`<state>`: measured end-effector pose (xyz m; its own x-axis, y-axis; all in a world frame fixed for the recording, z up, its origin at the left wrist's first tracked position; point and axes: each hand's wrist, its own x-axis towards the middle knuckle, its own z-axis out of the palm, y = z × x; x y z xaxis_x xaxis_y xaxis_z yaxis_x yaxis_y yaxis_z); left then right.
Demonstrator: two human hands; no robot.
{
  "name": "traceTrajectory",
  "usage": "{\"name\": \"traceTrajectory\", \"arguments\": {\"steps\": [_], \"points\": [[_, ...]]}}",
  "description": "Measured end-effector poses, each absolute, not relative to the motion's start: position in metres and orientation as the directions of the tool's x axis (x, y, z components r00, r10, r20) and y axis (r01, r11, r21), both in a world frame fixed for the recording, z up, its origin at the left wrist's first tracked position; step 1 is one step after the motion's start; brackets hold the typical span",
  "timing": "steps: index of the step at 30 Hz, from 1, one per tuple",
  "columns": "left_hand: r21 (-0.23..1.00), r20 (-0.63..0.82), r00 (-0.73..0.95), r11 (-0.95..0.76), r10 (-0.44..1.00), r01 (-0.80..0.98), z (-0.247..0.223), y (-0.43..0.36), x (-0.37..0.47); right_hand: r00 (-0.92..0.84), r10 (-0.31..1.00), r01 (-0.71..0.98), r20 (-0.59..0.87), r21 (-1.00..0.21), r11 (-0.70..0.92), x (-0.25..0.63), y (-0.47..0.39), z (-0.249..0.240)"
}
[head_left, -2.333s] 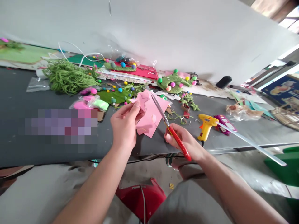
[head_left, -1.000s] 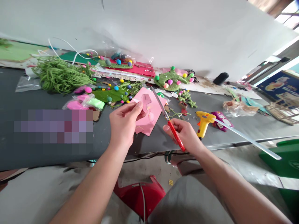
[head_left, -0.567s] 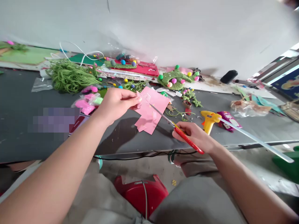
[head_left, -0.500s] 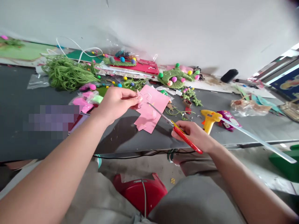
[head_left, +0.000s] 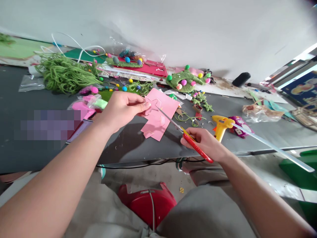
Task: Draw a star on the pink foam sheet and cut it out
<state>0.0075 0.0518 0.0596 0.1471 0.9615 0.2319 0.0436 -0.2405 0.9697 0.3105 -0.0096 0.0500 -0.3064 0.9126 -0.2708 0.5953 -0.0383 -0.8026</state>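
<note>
My left hand (head_left: 128, 110) pinches a small piece of pink paper (head_left: 153, 105) between thumb and fingers; an angular outline shows along its edge. In my right hand (head_left: 201, 140) is a pair of scissors (head_left: 196, 148) with red and yellow handles, their blades pointing up and left at the pink piece. Whether the tips touch the paper I cannot tell. Beneath lies a larger pink sheet (head_left: 159, 134) on the grey table, with small pink scraps on it.
A yellow glue gun (head_left: 221, 125) with a long clear stick lies right of my right hand. Green yarn (head_left: 66, 74) heaps at the back left. A green yarn-wrapped shape with pompoms (head_left: 188, 81) stands behind the sheet. Below the table is a red stool (head_left: 148, 201).
The view has shifted slightly, so most things sit a little further left. Both hands keep their grips, with the scissors and pink piece nearly in the same place.
</note>
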Motion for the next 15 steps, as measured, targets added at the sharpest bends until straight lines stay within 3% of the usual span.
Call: {"name": "traceTrajectory", "arguments": {"steps": [15], "points": [[0.975, 0.22, 0.114, -0.221, 0.969, -0.002, 0.0543, 0.053, 0.0107, -0.268, 0.921, 0.641, -0.282, -0.766, -0.048, 0.3099, -0.0069, 0.0441]]}}
